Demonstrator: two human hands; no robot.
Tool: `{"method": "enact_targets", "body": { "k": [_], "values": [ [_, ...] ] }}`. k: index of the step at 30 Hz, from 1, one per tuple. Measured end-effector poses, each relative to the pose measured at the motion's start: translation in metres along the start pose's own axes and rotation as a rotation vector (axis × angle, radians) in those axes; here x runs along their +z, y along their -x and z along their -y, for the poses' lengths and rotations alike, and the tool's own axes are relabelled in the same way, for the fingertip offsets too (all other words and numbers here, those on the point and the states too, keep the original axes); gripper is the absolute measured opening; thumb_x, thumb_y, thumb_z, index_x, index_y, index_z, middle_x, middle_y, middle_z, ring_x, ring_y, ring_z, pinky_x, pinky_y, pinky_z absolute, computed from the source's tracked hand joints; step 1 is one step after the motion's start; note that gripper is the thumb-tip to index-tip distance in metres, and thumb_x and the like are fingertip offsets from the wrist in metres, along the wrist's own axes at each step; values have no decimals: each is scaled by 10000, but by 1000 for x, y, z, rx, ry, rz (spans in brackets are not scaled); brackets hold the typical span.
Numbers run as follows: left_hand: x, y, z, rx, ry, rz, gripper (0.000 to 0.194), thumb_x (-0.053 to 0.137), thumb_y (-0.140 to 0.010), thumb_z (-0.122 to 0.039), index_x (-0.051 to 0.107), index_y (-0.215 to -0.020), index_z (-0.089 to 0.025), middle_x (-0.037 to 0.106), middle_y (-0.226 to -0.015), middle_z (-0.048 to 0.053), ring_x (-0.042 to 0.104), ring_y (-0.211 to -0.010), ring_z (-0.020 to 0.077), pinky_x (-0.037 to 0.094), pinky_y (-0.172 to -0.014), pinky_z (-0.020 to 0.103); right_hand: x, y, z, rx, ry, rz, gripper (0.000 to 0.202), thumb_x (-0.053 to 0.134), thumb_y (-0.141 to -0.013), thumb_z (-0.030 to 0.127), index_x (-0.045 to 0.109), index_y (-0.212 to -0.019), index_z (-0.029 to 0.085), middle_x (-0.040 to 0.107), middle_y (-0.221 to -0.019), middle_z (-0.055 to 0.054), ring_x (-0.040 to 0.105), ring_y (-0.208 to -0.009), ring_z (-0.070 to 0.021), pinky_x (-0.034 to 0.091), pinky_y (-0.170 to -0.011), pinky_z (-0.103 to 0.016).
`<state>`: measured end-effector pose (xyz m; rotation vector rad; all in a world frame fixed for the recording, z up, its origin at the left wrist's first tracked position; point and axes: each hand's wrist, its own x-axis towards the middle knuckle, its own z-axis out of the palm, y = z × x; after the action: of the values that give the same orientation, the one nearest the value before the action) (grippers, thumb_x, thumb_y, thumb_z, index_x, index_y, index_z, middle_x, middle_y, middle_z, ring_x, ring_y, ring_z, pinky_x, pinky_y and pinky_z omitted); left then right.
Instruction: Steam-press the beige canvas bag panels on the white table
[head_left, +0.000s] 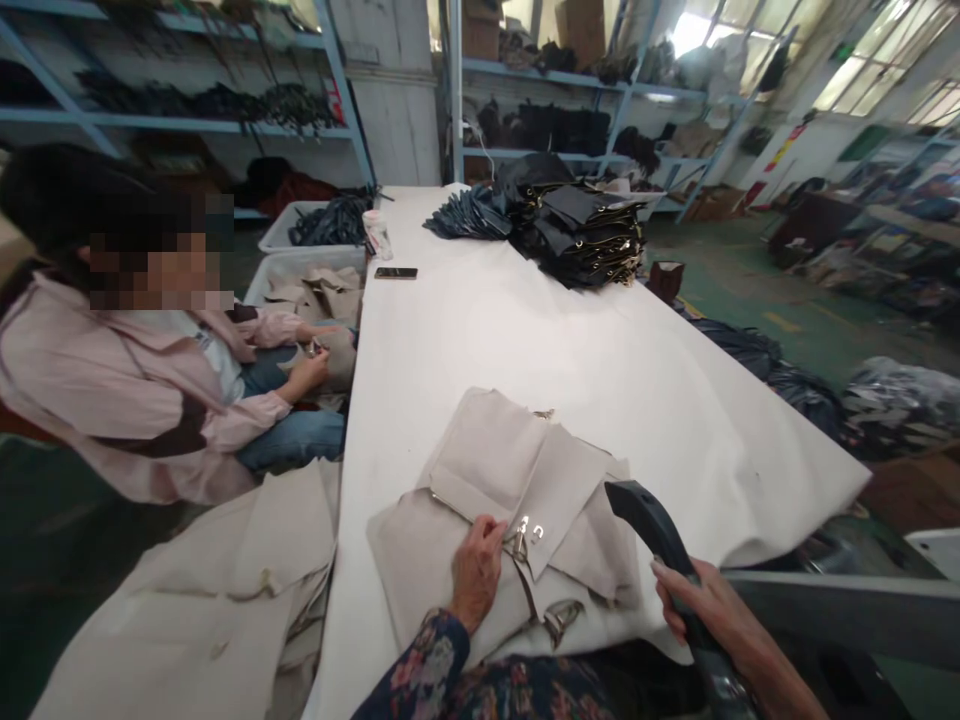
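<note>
Flat beige bag pieces [484,455] lie overlapped on the white-covered table in front of me. My left hand [478,570] rests on them, its fingers pinched on the edge of one beige bag piece beside a metal clasp [519,545]. Another metal clasp [562,620] lies nearer to my body. In my right hand [701,605] is a black curved hand tool [652,515], fingers wrapped round its shaft. Its flat tip points up and left, just right of the beige pieces. The tool's exact kind cannot be made out.
At the left sits a co-worker [172,380] handling a beige piece. Large beige pieces [202,580] are stacked beside the table [465,320]. Farther back are a phone [396,273], a white container [376,235], stacked black bags [581,225] and bins [307,232].
</note>
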<state>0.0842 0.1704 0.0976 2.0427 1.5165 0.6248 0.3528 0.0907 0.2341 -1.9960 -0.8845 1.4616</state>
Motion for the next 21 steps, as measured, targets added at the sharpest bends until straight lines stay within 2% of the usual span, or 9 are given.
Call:
{"method": "enact_targets", "body": {
  "k": [5, 8, 10, 12, 15, 18, 20, 21],
  "values": [
    [1, -4, 1, 20, 84, -42, 261, 407, -890, -179, 656, -962, -210, 594, -922, 50, 604, -798, 160, 488, -734, 253, -2, -3, -19, 42, -69, -21, 427, 546, -764, 579, 449, -607, 194, 454, -390, 57, 449, -345, -94, 375, -379, -203],
    [-13, -22, 5, 42, 108, -165, 247, 405, -873, -200, 651, -867, -182, 618, -904, 68, 615, -829, 186, 499, -761, 288, -4, -5, -30, 20, -87, -4, 415, 541, -783, 554, 465, -610, 184, 459, -402, 55, 453, -350, -90, 384, -390, -203],
    [-33, -46, 13, 24, 76, -313, 245, 403, -866, -220, 638, -821, -169, 642, -891, 78, 622, -823, 198, 500, -769, 308, -6, -6, -36, 1, -110, -6, 413, 548, -780, 551, 471, -612, 182, 461, -407, 56, 454, -352, -93, 397, -394, -208],
    [-62, -76, 23, -39, 15, -464, 221, 415, -855, -230, 629, -827, -180, 663, -857, 55, 623, -784, 193, 498, -749, 304, -7, -6, -40, -6, -133, -18, 423, 568, -758, 566, 465, -604, 186, 456, -400, 59, 450, -345, -97, 399, -382, -214],
    [-112, -128, 36, -81, -43, -609, 199, 419, -840, -220, 611, -821, -172, 647, -835, 64, 596, -804, 220, 477, -789, 354, -8, -6, -42, -5, -141, -41, 443, 551, -763, 591, 460, -605, 188, 446, -382, 61, 437, -332, -99, 389, -366, -215],
    [-157, -176, 39, -63, -134, -746, 192, 419, -839, -186, 607, -845, -149, 635, -872, 91, 575, -875, 236, 443, -862, 384, -7, -6, -40, -14, -149, -29, 435, 535, -787, 581, 460, -617, 187, 446, -390, 62, 423, -336, -90, 394, -371, -211],
    [-175, -202, 37, -38, -198, -793, 202, 406, -841, -159, 605, -862, -134, 628, -902, 103, 561, -922, 239, 425, -897, 394, -6, -6, -37, -23, -172, -1, 430, 559, -773, 579, 457, -618, 191, 439, -400, 67, 414, -342, -87, 407, -373, -212],
    [-178, -212, 36, -29, -221, -793, 213, 393, -844, -149, 602, -875, -126, 623, -918, 108, 554, -944, 239, 420, -907, 399, -5, -6, -35, -30, -183, 15, 430, 568, -766, 580, 456, -618, 192, 437, -401, 68, 414, -344, -88, 412, -373, -214]
  ]
}}
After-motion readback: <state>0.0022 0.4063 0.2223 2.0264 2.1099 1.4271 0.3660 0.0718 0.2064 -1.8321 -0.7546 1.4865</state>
